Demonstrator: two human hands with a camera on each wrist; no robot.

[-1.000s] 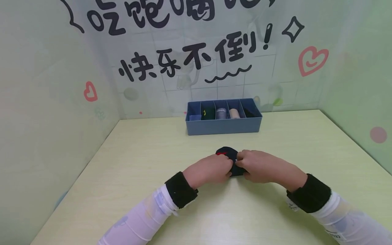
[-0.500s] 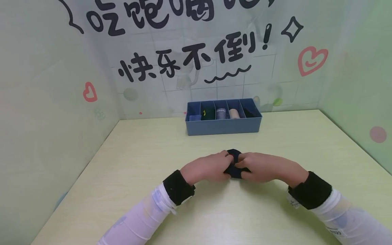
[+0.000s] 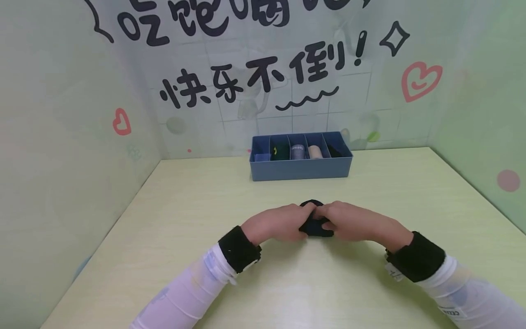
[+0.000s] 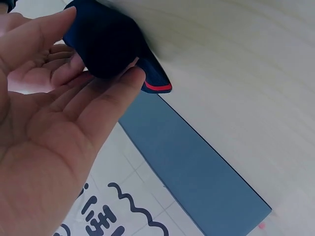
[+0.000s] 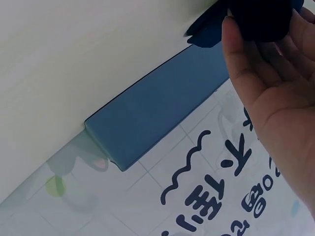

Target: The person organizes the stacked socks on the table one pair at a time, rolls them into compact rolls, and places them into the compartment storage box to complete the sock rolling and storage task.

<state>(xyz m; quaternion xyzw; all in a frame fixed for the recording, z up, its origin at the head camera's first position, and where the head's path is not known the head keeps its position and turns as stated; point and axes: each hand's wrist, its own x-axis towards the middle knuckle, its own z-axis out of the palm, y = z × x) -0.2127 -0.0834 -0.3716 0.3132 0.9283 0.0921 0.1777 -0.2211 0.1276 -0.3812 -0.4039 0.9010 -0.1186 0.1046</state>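
Note:
A bundle of dark navy socks (image 3: pixel 315 227) lies between my two hands near the middle of the table. My left hand (image 3: pixel 282 222) grips its left side, thumb on top and fingers beneath. From the right, my right hand (image 3: pixel 354 222) pinches it, the thumb and fingertips meeting the left ones at the top. In the left wrist view the socks (image 4: pixel 106 39) show a thick rolled part and a flat end with a red stripe. The right wrist view has the rolled part (image 5: pixel 261 19) dark against my fingers, with layered flat ends beyond it. Fingers hide part of the bundle.
Behind the hands, a blue divided box (image 3: pixel 300 171) stands against the back wall. Its compartments hold a dark green roll (image 3: pixel 280 152), a grey-blue roll (image 3: pixel 297 152), a pale pink roll (image 3: pixel 315 152) and a black item (image 3: pixel 334 152). Printed walls enclose the table (image 3: pixel 197 196).
The red mark seen on top of the socks a second ago is out of sight in the head view. Both hands shifted slightly, and the bundle sits more compact between the fingers.

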